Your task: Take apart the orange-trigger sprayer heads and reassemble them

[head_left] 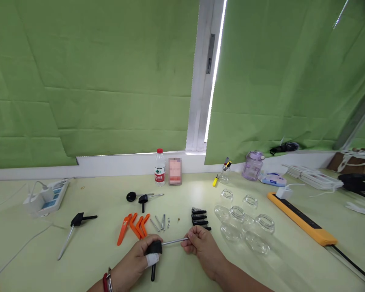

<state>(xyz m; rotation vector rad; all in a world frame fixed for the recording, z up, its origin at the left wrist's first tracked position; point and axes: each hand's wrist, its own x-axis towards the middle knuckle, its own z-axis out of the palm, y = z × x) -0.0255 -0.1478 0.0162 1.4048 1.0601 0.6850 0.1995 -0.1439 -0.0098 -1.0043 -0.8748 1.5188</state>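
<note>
My left hand (142, 254), with white tape on its thumb, is closed round a black plastic head (155, 247) with a downward black stem. A thin metal rod (174, 241) runs from the head to the right, and my right hand (197, 247) pinches its far end; its tip is hidden by the fingers. Just beyond my left hand lie several orange levers (136, 225). Between the hands, farther back, are loose screws or pins (162, 222) and tiny metal pieces (168, 222). Several black parts with springs (199, 218) lie beyond my right hand.
Similar rod-and-head pieces lie at the left (77, 219) and back (142, 198). Clear glass bottles (237, 215) stand on the right, beside an orange power strip (301, 219). A water bottle (159, 168) and a purple jug (252, 166) stand along the wall. A white power strip (50, 198) sits left.
</note>
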